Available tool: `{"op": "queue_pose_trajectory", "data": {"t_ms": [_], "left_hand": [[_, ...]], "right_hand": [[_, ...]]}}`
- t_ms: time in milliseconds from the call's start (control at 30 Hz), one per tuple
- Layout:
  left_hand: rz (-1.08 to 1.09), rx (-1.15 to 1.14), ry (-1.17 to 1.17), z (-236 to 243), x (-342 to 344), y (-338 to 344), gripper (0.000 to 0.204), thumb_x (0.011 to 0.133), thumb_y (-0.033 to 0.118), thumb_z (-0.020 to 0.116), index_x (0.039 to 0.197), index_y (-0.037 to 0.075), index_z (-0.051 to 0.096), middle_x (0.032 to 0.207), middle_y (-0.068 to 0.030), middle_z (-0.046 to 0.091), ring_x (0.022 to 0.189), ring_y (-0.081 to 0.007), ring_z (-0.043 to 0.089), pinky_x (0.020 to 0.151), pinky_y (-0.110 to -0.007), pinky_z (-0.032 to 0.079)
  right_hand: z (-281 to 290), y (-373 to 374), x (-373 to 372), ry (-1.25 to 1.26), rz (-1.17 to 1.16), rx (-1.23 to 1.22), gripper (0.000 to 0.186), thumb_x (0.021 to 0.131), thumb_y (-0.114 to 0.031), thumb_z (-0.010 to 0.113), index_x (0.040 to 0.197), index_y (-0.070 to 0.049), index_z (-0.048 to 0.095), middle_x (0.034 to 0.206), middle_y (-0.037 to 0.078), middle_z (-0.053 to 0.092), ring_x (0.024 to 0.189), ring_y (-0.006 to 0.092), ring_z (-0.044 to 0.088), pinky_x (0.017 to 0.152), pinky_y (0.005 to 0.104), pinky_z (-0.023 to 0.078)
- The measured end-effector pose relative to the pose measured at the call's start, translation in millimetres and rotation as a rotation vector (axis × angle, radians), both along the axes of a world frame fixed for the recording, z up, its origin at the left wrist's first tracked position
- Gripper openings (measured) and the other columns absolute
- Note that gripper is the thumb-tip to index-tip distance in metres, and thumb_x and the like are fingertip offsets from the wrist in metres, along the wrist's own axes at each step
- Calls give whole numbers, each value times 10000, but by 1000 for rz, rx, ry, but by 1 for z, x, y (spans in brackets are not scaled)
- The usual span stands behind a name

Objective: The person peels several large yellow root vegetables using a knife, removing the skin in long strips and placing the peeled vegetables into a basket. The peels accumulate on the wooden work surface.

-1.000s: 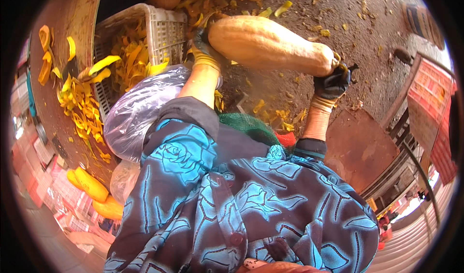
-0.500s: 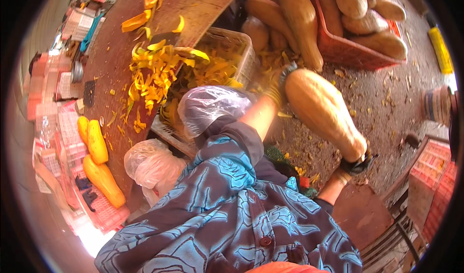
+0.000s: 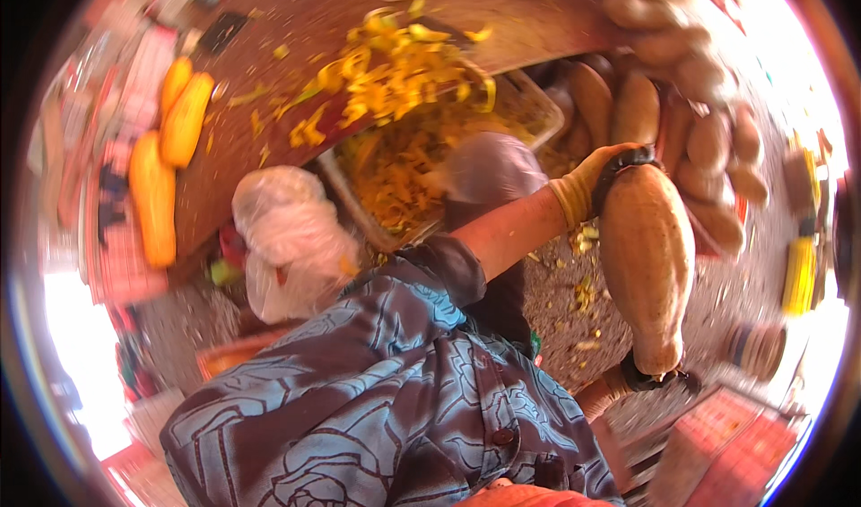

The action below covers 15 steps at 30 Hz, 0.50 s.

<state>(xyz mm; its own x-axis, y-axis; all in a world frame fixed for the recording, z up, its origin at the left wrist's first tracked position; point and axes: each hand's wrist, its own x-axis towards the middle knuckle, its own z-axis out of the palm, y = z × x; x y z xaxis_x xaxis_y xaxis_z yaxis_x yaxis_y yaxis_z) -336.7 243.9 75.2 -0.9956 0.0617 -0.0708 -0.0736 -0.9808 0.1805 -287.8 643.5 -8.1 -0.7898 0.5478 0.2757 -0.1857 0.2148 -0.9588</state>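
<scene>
A large tan squash [image 3: 647, 260] is held lengthwise between two gloved hands, clear of the ground and standing nearly upright at the right of the view, above dirt strewn with yellow scraps. Its upper end is gripped by the left hand [image 3: 599, 179], in a yellow glove with a black cuff band, the fingers being curled over the top of the squash; its narrower lower end is cupped by the right hand [image 3: 650, 377], in a dark glove, of which only part is seen behind the squash. Both hands are closed on the squash. The foreground is filled by a dark shirt with a blue rose pattern [image 3: 386, 399]. A crate [image 3: 529, 121] heaped with yellow peelings is seen just left of the left hand, partly under the edge of a brown worktop [image 3: 269, 148], and more peelings [image 3: 395, 67] are scattered over the worktop's middle. Several peeled orange-yellow pieces [image 3: 152, 197] are laid near the worktop's left edge. A white plastic bag [image 3: 287, 238] is seen below the worktop's near edge. A pile of unpeeled tan squashes [image 3: 708, 139] is stacked behind the held one, towards the upper right.
</scene>
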Motion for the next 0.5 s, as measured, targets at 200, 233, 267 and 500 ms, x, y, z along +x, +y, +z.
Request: {"op": "queue_pose_trajectory", "data": {"t_ms": [200,233,267,500], "left_hand": [[438,-61,258,64,101,-130,264,995,287,679,1152,82,733,1155,-88,764,1095,-227,706,1036,-400,532],[526,-96,168,66,122,-152,293,1013,305,642,1177,80,731,1158,-101,761,1103,-234,702,1053,-394,522],[658,-161,155,62,146,-170,317,1021,319,626,1187,68,727,1154,-110,761,1094,-246,704,1038,-400,532],[1310,-182,-61,-11,315,-270,416,1066,348,516,1293,31,660,1264,-182,712,1172,-342,669,1048,-501,546]], "right_hand": [[109,-144,-102,407,384,262,297,937,-160,649,1197,-26,699,1169,103,737,1053,242,708,913,373,581],[125,-174,-110,488,435,327,291,937,-151,645,1195,-27,700,1168,101,738,1050,239,710,910,368,583],[139,-212,-118,582,494,424,286,938,-142,641,1194,-27,700,1168,98,738,1047,236,711,906,364,584],[129,-508,-87,-36,1494,-427,245,976,-144,587,1151,1,679,1118,127,730,991,235,705,896,381,590]]}}
